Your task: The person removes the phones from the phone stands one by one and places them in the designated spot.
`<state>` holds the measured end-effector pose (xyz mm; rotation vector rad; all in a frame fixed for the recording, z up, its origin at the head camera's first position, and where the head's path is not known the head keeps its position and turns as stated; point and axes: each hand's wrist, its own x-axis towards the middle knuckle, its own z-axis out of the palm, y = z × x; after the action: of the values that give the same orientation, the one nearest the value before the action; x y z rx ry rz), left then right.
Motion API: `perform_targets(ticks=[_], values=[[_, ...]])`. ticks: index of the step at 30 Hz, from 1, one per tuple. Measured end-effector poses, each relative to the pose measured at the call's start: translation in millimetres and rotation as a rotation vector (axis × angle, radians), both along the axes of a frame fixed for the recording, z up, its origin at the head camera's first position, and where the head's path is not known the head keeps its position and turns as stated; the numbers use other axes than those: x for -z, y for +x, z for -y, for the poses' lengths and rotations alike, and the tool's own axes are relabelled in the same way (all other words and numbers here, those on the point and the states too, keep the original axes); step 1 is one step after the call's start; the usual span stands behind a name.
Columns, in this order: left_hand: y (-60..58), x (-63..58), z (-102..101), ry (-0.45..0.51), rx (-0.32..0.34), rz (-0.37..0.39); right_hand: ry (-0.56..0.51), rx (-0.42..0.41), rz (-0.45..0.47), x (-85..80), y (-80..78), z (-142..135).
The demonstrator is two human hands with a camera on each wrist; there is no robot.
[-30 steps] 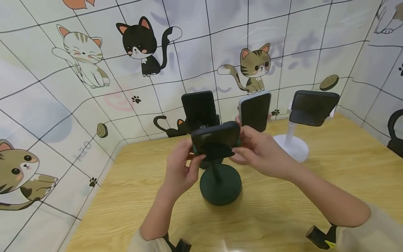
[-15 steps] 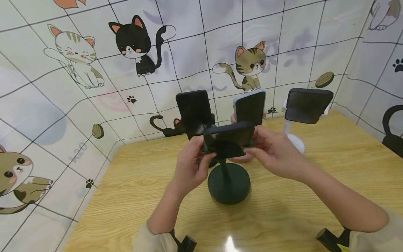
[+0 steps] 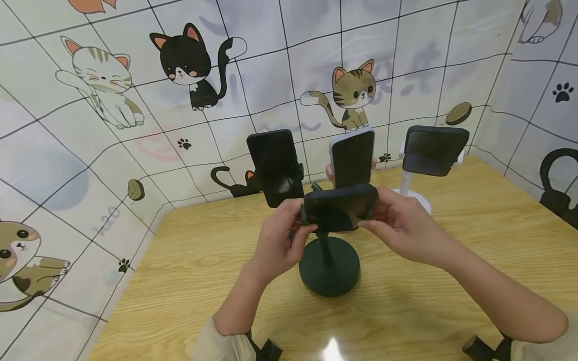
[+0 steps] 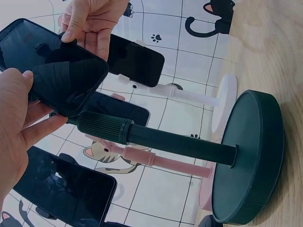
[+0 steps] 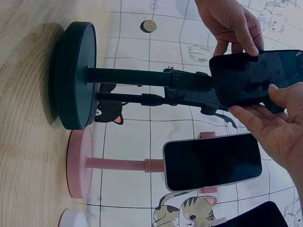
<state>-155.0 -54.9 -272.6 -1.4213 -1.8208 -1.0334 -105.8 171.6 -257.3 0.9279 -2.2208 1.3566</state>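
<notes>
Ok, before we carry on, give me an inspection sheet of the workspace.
Surface: wood-grain table, with a bright reflection near the front.
Job's things: dark phone, sideways atop the dark green stand; whether it is fully clamped, cannot tell.
Clutter: black stand, pink stand and white stand behind, each bearing another phone.
Hands: left hand and right hand grip the dark phone's opposite ends.
Cables: nothing seen.
Surroundings: white wall with black grid lines and cat drawings.

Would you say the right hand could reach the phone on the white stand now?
Probably yes: the way from the right hand to the rightmost phone on the white stand looks free, once that hand releases the front phone.
</notes>
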Motion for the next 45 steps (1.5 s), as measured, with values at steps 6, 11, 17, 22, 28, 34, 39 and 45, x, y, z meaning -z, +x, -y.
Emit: perform_targets(ticks=[6,11,17,22,28,34,39,45], values=[[1.2,1.5,-0.8,-0.012,0.005,0.011,-0.004,0.013,0.054,2.3,1.2,-1.2],[2.4,4.0,-1.8,-0.029,0.012,0.025,0.001,0.020,0.094,6.7,1.5,-3.8],[3.7,5.6,-3.2,-0.037,0.013,0.010,-0.005,0.015,0.104,9.1,1.9,-6.1],[5.0,6.3,-3.8,-0.045,0.014,-0.014,-0.051,-0.041,0.112,11.6,3.2,-9.4],[5.7,7.3,-4.6,-0.029,0.037,-0.025,-0.068,-0.082,0.105,15.4,3.8,-12.7],[4.9,8.6,-5.8,-0.022,0.031,-0.040,-0.050,-0.077,0.091,16.3,3.4,-14.3],[5.0,9.9,-6.7,-0.014,0.019,-0.054,-0.045,-0.090,0.089,16.9,2.8,-15.7],[6.1,11.9,-6.9,0.007,0.012,-0.065,-0.043,-0.131,0.057,18.2,0.4,-17.4]])
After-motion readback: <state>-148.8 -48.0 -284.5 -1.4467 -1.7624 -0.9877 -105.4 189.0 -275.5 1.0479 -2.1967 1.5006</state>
